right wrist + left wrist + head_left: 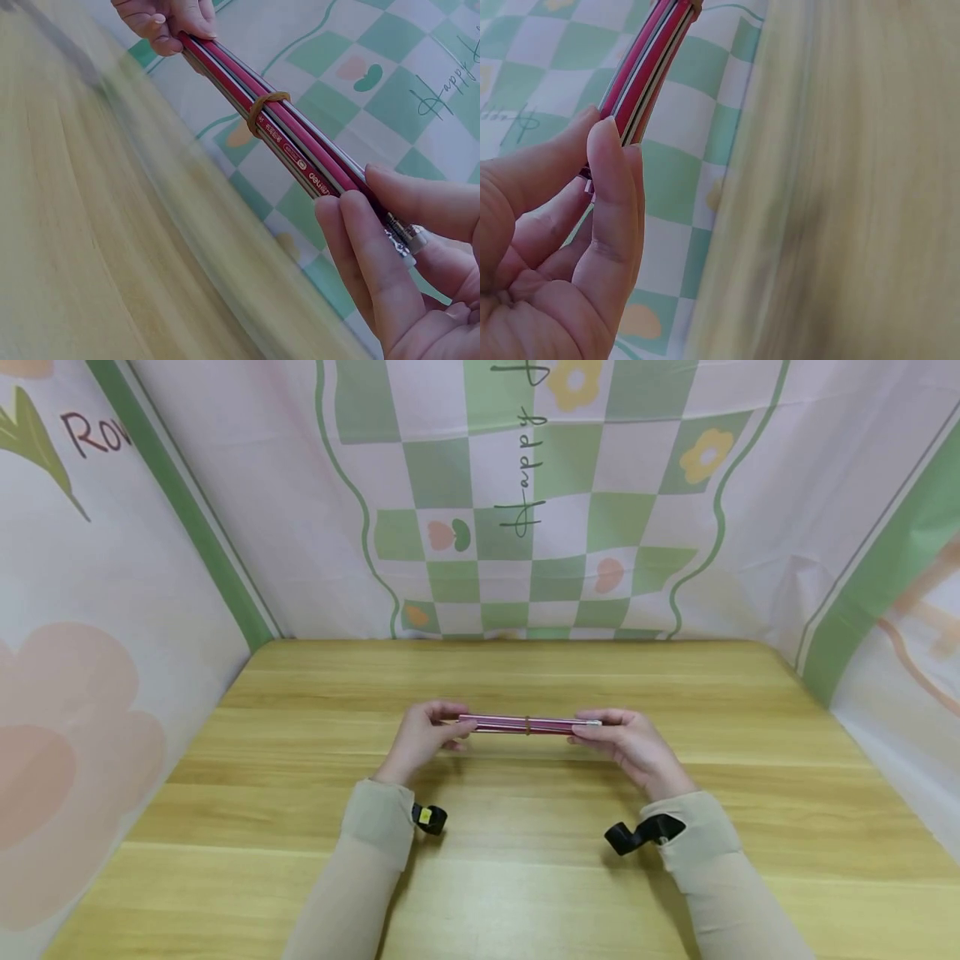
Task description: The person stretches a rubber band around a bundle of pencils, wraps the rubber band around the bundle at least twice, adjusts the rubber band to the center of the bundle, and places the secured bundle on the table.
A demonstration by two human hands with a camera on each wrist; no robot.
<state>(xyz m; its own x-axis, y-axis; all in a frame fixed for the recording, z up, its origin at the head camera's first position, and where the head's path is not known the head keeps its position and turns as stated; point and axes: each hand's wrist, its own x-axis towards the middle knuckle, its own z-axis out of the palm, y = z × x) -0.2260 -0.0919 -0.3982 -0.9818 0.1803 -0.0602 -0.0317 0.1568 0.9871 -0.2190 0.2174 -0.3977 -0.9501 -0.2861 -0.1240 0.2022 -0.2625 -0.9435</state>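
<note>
A bundle of red-and-silver striped pencils [502, 724] is held level above the wooden table. Around its middle runs a brown rubber band [264, 112]. My left hand [423, 735] pinches the left end between thumb and fingers, as the left wrist view also shows, with the pencils [646, 75] rising from the fingertips. At the other end, my right hand [630, 747] pinches the bundle near the metal ferrules and white erasers [405, 238]. The tips at the left end are mostly hidden by the left fingers.
The wooden table [487, 893] spreads under both hands. Behind it hangs a green-and-white checked cloth [502, 581], with printed cloth [90, 568] at the left side as well. Black wrist straps [637, 835] sit at the sleeve cuffs.
</note>
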